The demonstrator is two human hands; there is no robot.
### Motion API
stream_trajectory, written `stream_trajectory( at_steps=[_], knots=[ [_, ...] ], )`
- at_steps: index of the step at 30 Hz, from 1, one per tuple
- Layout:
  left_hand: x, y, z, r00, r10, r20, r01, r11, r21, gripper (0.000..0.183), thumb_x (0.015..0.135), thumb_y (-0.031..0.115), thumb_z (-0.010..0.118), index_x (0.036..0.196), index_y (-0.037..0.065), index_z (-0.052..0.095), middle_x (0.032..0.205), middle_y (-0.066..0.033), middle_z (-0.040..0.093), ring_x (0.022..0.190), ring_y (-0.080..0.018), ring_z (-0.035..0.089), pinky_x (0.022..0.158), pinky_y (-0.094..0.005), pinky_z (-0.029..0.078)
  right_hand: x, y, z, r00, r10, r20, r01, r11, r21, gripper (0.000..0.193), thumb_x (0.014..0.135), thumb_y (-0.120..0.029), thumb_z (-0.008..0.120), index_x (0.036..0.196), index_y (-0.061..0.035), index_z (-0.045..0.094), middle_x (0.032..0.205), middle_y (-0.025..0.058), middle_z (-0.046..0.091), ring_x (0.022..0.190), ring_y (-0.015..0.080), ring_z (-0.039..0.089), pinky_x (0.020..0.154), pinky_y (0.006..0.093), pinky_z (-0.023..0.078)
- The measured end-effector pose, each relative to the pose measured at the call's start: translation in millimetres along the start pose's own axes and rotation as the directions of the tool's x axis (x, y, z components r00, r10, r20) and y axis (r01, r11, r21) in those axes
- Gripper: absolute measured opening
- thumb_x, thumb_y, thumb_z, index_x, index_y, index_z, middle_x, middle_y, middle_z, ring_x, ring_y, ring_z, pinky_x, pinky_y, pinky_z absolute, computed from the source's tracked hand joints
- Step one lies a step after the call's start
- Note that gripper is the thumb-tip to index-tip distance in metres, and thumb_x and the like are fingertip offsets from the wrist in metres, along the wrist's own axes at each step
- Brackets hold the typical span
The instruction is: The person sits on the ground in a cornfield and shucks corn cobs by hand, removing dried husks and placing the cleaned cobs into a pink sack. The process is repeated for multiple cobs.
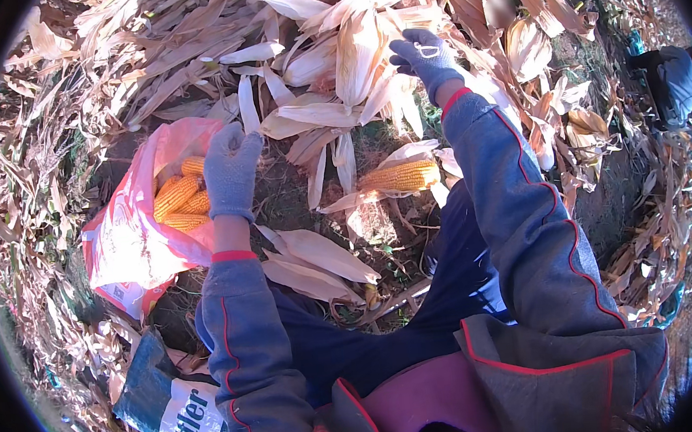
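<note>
My left hand [233, 172], in a grey knit glove, is beside the mouth of a red and white plastic bag [132, 233]. Its fingers are curled, and a pale strip of husk [248, 103] is just beyond their tips; whether they grip it I cannot tell. Inside the bag lie several husked yellow corn cobs [174, 199]. Farther out to the right, my gloved right hand [429, 62] has bent fingers over the husk heap, with a thin pale loop across them. What it grips, if anything, is hidden. A partly husked corn cob [401, 177] rests on husks between my arms.
Dry corn husks [187, 54] are heaped ahead and scattered all around. A loose husk [321, 254] lies between my legs [455, 264]. At lower left is a dark green and white sack [152, 385]. A dark bundle [669, 85] stands at the far right.
</note>
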State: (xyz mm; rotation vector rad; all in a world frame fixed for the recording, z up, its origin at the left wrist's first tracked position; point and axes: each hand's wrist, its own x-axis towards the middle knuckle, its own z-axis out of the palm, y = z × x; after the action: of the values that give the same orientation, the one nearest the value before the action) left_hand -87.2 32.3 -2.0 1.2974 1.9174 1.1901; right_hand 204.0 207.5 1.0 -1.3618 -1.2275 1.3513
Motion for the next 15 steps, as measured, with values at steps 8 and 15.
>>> stream_trajectory(
  at_steps=[8,15],
  knots=[
    [1,3,9,1.000,0.015,0.009,-0.015,0.999,-0.042,0.032,0.078,0.020,0.066,0.099,-0.003,0.059,0.089,-0.0081,0.059,0.081,-0.0147,0.055,0.076,-0.0269,0.044,-12,115,10,0.651,0.454,0.609,0.603,0.179,-0.778,0.030,0.073,-0.030,0.060,0.084,-0.0024,0.067,0.084,0.0165,0.066,0.077,0.0322,0.063,0.074,0.0377,0.049],
    [-7,32,3,0.999,0.012,0.040,-0.009,0.996,-0.091,0.032,0.080,0.020,0.064,0.104,-0.001,0.058,0.092,-0.0074,0.060,0.083,-0.0129,0.057,0.076,-0.0256,0.045,-29,209,-25,0.717,0.581,0.385,0.383,0.133,-0.914,0.037,0.066,-0.019,0.065,0.101,-0.0053,0.062,0.098,0.0159,0.063,0.092,0.0305,0.061,0.080,0.0374,0.048]
  ],
)
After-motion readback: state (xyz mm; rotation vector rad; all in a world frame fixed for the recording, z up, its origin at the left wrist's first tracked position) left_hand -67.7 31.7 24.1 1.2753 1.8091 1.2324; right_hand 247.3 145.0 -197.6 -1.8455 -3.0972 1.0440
